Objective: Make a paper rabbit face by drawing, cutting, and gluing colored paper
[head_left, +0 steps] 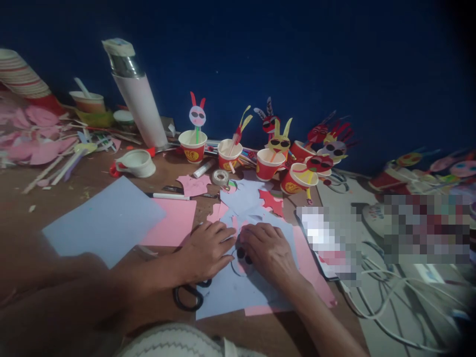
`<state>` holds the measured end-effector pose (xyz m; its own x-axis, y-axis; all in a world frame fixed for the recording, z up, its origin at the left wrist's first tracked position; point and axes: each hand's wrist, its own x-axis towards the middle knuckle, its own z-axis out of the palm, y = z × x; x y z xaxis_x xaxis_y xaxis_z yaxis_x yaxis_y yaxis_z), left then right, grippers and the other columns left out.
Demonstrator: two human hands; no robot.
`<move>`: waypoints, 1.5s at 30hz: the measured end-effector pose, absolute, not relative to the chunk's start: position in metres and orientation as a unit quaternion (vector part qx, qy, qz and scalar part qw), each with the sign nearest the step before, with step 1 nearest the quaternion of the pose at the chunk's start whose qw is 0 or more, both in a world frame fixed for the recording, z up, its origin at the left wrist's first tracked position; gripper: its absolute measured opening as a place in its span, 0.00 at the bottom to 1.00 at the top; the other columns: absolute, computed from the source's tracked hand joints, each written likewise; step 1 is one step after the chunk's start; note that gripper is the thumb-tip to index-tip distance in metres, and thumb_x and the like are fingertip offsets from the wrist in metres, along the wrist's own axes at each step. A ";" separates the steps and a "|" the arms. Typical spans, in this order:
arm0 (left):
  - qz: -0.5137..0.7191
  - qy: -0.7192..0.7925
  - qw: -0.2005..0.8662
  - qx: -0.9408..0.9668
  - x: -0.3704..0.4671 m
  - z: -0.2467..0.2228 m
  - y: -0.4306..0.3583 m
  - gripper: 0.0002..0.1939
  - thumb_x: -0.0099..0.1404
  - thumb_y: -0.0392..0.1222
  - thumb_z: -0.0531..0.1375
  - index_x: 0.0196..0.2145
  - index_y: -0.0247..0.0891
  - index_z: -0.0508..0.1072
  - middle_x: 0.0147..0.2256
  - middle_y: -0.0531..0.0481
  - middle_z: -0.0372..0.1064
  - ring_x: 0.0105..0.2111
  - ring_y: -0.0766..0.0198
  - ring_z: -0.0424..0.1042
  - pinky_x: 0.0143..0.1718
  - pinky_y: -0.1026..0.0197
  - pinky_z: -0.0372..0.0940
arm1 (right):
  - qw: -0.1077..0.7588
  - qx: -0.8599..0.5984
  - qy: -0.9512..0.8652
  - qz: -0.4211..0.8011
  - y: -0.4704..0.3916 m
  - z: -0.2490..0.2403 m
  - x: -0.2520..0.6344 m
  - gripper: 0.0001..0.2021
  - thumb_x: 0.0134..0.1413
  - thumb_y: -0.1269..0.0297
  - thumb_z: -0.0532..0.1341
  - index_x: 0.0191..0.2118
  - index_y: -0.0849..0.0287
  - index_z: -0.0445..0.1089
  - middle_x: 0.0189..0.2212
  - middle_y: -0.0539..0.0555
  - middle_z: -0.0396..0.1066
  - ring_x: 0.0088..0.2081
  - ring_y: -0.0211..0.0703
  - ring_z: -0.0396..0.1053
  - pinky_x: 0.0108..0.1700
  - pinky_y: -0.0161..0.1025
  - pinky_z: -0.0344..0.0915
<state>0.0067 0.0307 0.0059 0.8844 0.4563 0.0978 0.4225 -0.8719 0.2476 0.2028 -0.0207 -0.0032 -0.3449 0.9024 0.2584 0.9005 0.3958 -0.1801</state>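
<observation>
A paper rabbit head [238, 267], round with black oval eyes and pale pink ears, lies on a light blue sheet [223, 300]. My right hand [269, 250] covers its right side, with bent fingers pressed together at the base of the ears. On the other side, my left hand [208, 250] rests on the sheet, fingers spread, the fingertips near the ears. Its palm side is hidden. Black-handled scissors [189, 298] lie under my left wrist, their blades out of sight. Pink paper [312, 272] shows beneath the blue sheet.
Behind stand red paper cups [193, 148] holding paper animal heads on sticks. A tape roll [220, 177], white cup [139, 163] and pink flask [141, 104] are nearer left. A phone [323, 243] and white cables [375, 312] lie right; paper scraps [44, 144] are far left.
</observation>
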 end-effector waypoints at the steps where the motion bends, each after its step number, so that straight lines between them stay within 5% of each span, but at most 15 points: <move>1: 0.079 0.227 0.109 0.965 0.007 0.006 0.031 0.15 0.65 0.43 0.51 0.47 0.35 0.65 0.52 0.46 0.62 0.47 0.53 0.58 0.46 0.49 0.55 | 0.165 -0.547 -0.821 0.002 -0.021 -0.004 0.203 0.08 0.55 0.71 0.57 0.40 0.57 0.70 0.44 0.53 0.72 0.43 0.47 0.63 0.41 0.43 0.56; 12: 0.122 0.210 0.102 0.965 0.004 -0.004 0.030 0.14 0.66 0.39 0.49 0.46 0.36 0.66 0.50 0.46 0.63 0.47 0.53 0.58 0.47 0.48 0.55 | 0.247 -0.556 -0.792 -0.038 -0.019 -0.002 0.219 0.08 0.56 0.71 0.55 0.37 0.60 0.71 0.38 0.55 0.74 0.40 0.45 0.68 0.43 0.43 0.60; 24: 0.156 0.198 0.066 0.965 0.005 -0.003 0.030 0.12 0.66 0.39 0.49 0.43 0.36 0.69 0.47 0.46 0.67 0.44 0.55 0.61 0.47 0.47 0.56 | 0.232 -0.503 -0.832 -0.040 -0.018 -0.005 0.207 0.06 0.54 0.70 0.57 0.33 0.56 0.72 0.32 0.51 0.76 0.38 0.43 0.68 0.42 0.41 0.58; 33: 0.278 0.222 0.160 0.921 -0.001 -0.016 0.039 0.15 0.65 0.32 0.47 0.46 0.35 0.67 0.47 0.44 0.67 0.47 0.61 0.65 0.50 0.56 0.59 | 0.295 -0.525 -0.796 -0.054 -0.015 -0.002 0.222 0.07 0.55 0.71 0.56 0.34 0.57 0.72 0.33 0.53 0.76 0.37 0.43 0.70 0.43 0.40 0.62; 45: 0.223 0.313 0.150 0.911 -0.008 0.009 0.058 0.05 0.59 0.35 0.56 0.32 0.38 0.72 0.32 0.51 0.68 0.36 0.62 0.67 0.37 0.62 0.62 | 0.310 -0.543 -0.778 -0.065 -0.017 0.002 0.228 0.08 0.55 0.70 0.54 0.31 0.60 0.71 0.30 0.56 0.75 0.34 0.43 0.71 0.39 0.39 0.62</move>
<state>-0.0079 0.0583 0.0094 0.7053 0.6368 0.3116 0.5028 -0.7591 0.4134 0.2276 -0.0170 0.0021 -0.2178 0.8046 0.5524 0.8856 0.4008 -0.2347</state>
